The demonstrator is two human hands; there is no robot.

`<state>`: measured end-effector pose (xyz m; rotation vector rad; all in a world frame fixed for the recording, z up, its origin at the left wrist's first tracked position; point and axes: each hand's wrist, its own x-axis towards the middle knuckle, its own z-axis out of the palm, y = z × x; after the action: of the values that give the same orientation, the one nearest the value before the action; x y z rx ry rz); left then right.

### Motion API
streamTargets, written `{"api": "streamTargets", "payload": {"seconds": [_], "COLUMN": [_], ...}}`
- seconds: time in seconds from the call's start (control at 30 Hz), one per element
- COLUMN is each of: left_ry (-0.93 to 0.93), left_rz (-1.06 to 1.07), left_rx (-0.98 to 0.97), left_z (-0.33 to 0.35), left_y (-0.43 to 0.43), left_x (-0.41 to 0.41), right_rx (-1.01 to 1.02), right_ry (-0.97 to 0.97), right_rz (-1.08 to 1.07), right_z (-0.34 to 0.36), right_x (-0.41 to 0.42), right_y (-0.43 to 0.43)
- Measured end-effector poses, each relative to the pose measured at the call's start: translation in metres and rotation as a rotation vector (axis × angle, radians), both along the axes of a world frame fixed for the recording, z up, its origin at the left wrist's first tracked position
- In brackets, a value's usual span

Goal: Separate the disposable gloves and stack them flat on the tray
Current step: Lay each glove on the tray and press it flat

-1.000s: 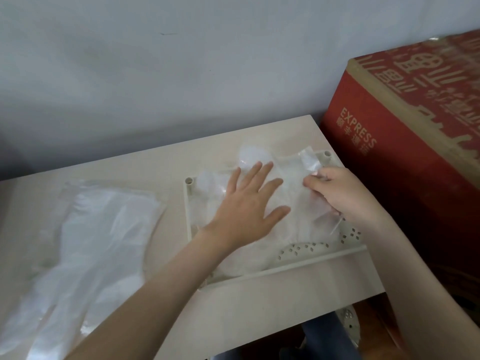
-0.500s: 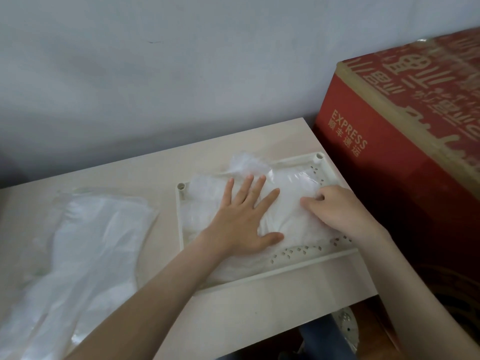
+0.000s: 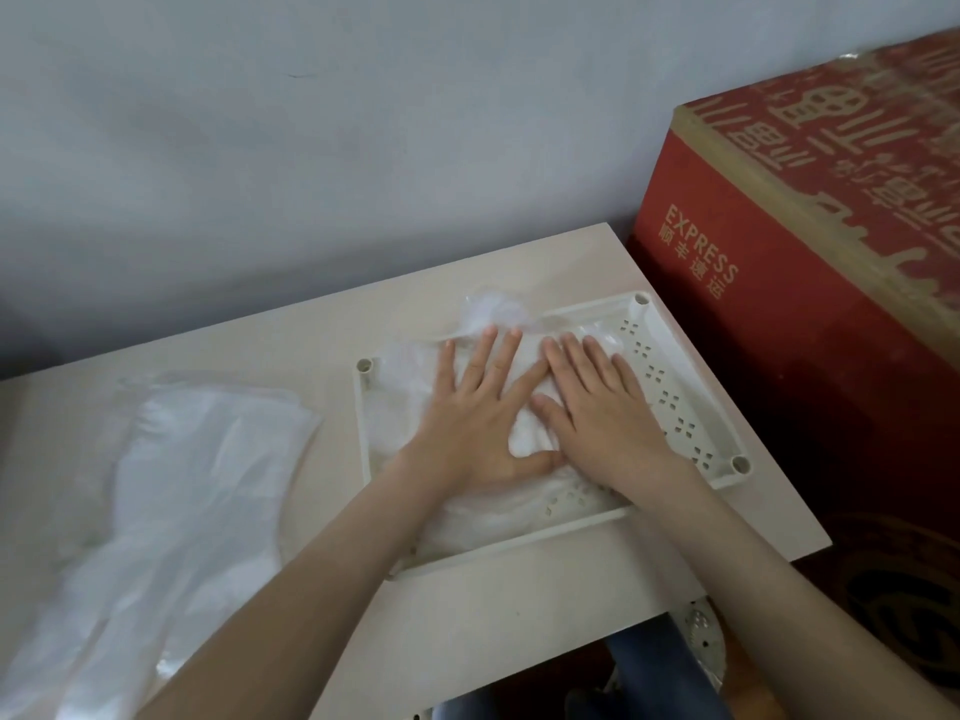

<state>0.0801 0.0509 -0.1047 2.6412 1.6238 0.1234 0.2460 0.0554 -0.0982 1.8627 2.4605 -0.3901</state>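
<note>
Head view: presses gloves (image 3: 488,522) flat in tray (image 3: 670,402) with left hand (image 3: 478,428) and right hand (image 3: 602,423), fingers (image 3: 480,361) straight, gripping nothing, to smooth the stack.

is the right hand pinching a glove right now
No, the right hand lies flat with straight fingers, pressing the gloves down in the tray beside the left hand.

The single head-worn camera looks forward and steeply down, close over a pale beige rectangular tabletop (image 3: 493,610) filling the lower centre. A plain grey wall (image 3: 363,148) crosses the upper frame.
</note>
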Motion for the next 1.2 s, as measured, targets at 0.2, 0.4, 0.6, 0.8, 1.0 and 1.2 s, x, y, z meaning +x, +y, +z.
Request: {"api": "streamTargets", "payload": {"seconds": [0.2,0.4,0.6,0.8,1.0,1.2], "left_ry": [-0.054,-0.283,-0.226,-0.054,-0.132,-0.166], "left_rz": [0.154,0.333,0.638,0.661,0.714,0.851], "left_rx": [-0.047,-0.084,-0.189,-0.318,-0.231,-0.124], "left_z": [0.026,0.069,0.073,0.064,0.054,0.06], "left_y": [-0.006,-0.046,-0.122,-0.16,-0.168,-0.161], "left_x": [-0.014,-0.092,-0.157,-0.191,-0.195,-0.198], "right_rx": [0.002,0.048,-0.152,-0.355,-0.391,-0.457], "right_ry": [0.026,0.148,0.162,0.2,0.237,0.305], "right_rz": [-0.077,0.115,0.32,0.331,0.344,0.259], "right_z": [0.02,0.072,0.115,0.129,0.137,0.14], "right_x": [-0.005,-0.04,-0.091,-0.128,-0.143,-0.142], "right_y": [-0.002,-0.014,-0.046,-0.062,-0.07,-0.072]}}
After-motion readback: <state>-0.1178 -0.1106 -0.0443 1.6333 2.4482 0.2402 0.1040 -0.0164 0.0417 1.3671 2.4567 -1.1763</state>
